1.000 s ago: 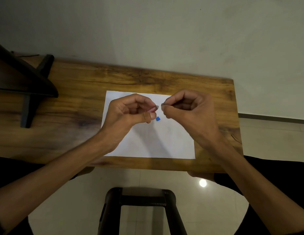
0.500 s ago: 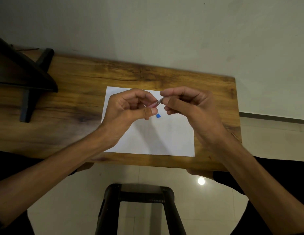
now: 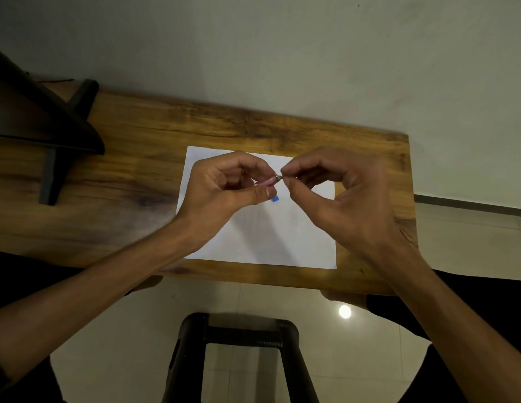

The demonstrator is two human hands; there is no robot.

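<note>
Above a white sheet of paper (image 3: 262, 237) on the wooden table (image 3: 131, 175), my left hand (image 3: 224, 187) pinches a thin pink stick-like object (image 3: 266, 182) between thumb and fingers. Its grey metal tip (image 3: 278, 178) points right. My right hand (image 3: 340, 196) pinches that tip between thumb and forefinger. A tiny blue piece (image 3: 275, 198) lies on the paper just below the two hands, partly hidden by my left thumb.
A dark stand or shelf piece (image 3: 47, 135) sits on the table's left end. A black stool frame (image 3: 239, 344) stands on the tiled floor below the table's near edge. A pale wall rises behind the table.
Both hands stayed together at the object's tip. My right hand has turned, its fingers rolling at the metal tip and its palm opening more toward me. The blue piece has not moved.
</note>
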